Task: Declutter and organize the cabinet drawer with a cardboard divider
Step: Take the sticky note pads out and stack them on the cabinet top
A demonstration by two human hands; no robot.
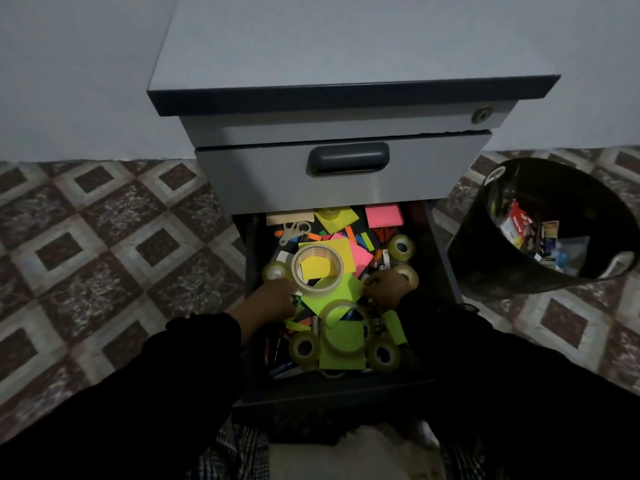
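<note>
Drawer (341,393) pulled out from grey cabinet (343,109), low in view, crammed with stationery. Left hand (275,299) down among the clutter at the left side, fingers curled against a green sticky sheet (332,289) and touching the rim of a big beige tape roll (317,268); whether anything is truly gripped, cannot tell in the dim light. Right hand (386,289) opposite, fingers bent onto the same green sheet's right edge, apparently pinching it, a clear tape roll (408,274) just behind the knuckles. Dark sleeves running back toward the camera on both sides.

Farther out: another large clear tape ring (344,329) lying on green paper near the front, two small rolls flanking it, yellow and pink notes (383,215) toward the back, pale scissors (294,230) at back left, pens along the left wall. Closed upper drawer with dark handle (348,159) overhanging the back of the open one, hiding its rear.

Patterned tile floor (104,244) to both sides, pale wall (69,81) behind. Black bin (485,258) just right of the cabinet, tilted, holding wrappers. Open floor well to the left; drawer walls close beside both wrists.
</note>
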